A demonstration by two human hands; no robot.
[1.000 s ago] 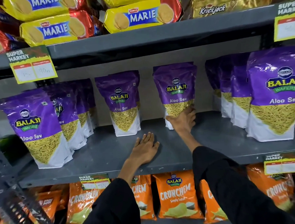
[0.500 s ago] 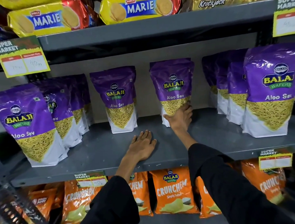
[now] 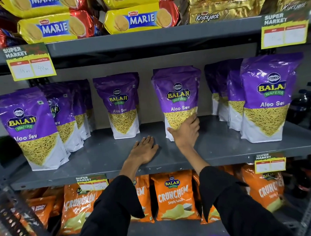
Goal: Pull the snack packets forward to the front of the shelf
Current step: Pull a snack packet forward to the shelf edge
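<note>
Purple Aloo Sev packets stand on the grey middle shelf [image 3: 103,155]. My right hand [image 3: 185,132] grips the bottom of one packet [image 3: 177,99] right of centre, a little way back from the front edge. My left hand [image 3: 143,150] lies flat on the shelf, palm down, holding nothing. Another single packet [image 3: 120,105] stands farther back, left of centre. A row of packets at the left starts with a front packet [image 3: 32,130] near the edge. At the right, a further row is led by a front packet [image 3: 268,98].
Marie biscuit packs [image 3: 138,18] and gold Krackjack packs [image 3: 217,8] fill the shelf above. Orange Crunchem bags [image 3: 174,195] hang below. Yellow price tags [image 3: 31,64] are clipped to the shelf edges. Dark bottles [image 3: 303,104] stand at the far right.
My right hand has drawn the gripped packet slightly forward from the back. The left hand has stayed flat on the shelf.
</note>
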